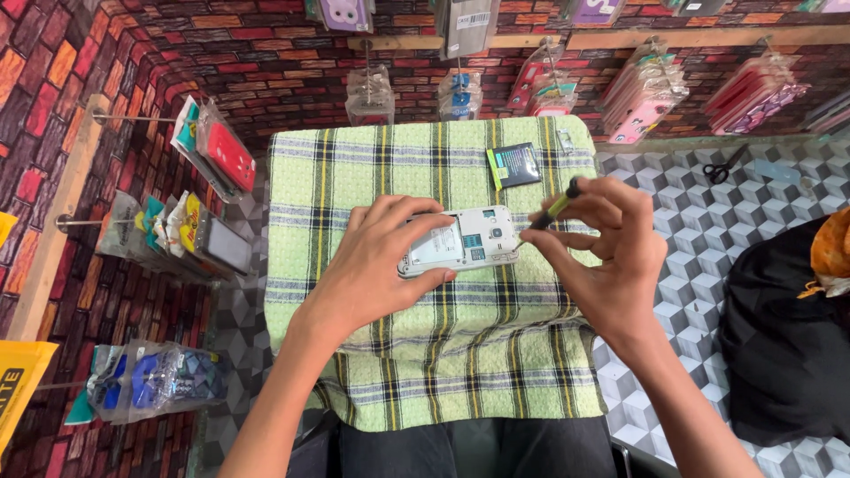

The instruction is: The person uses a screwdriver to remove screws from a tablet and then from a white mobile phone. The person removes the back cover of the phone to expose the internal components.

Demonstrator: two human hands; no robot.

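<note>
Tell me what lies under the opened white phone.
The phone rests on a green plaid cloth, steadied by the left hand. The right hand holds a small screwdriver at its end. What the cloth covers beneath cannot be seen.

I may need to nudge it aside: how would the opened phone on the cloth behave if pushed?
The phone looks flat and rigid, so it would likely slide whole rather than roll or tip. The checked cloth may drag or bunch under it. With its back off, the exposed insides are probably fragile.
</note>
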